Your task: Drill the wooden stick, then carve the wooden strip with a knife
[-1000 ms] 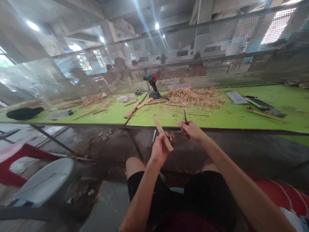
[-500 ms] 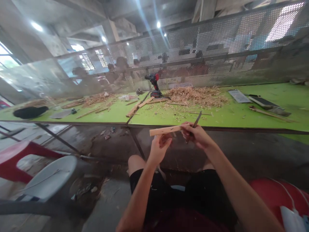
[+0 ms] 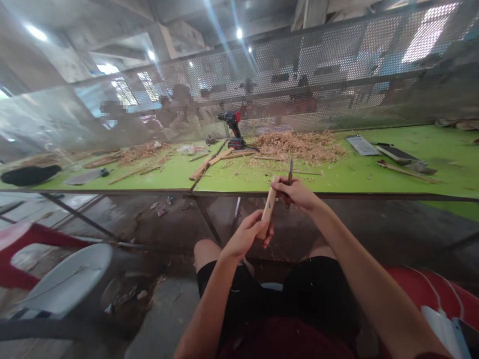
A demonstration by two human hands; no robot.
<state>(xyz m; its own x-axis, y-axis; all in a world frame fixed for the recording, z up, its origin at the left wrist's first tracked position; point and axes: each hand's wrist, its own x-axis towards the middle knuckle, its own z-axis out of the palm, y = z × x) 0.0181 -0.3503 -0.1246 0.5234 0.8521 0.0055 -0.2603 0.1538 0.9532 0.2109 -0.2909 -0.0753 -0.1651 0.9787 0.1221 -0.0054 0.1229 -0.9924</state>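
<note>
Over my lap, in front of the table edge, a pale wooden strip (image 3: 269,208) is held at a steep slant between both hands. My left hand (image 3: 250,233) is closed round its lower end, with fingertips showing past the far side. At the top end, my right hand (image 3: 295,192) pinches the wood between thumb and fingers. The same hand also holds a knife (image 3: 290,172), its narrow blade pointing up and its handle partly hidden by the fingers. A small blue mark shows on the wood's face.
The green table (image 3: 337,183) bears a cordless drill (image 3: 234,129), a heap of wood shavings (image 3: 295,145), wooden strips (image 3: 207,164) and a phone-like slab (image 3: 400,153). Behind it stands a perforated metal screen (image 3: 337,94), with people beyond. A pale stool (image 3: 71,279) is at left, a red seat (image 3: 415,284) at right.
The wooden strip has turned from nearly level to steeply slanted. My left hand has moved down and closed round its lower end. The knife now points more upright, and the view has shifted slightly.
</note>
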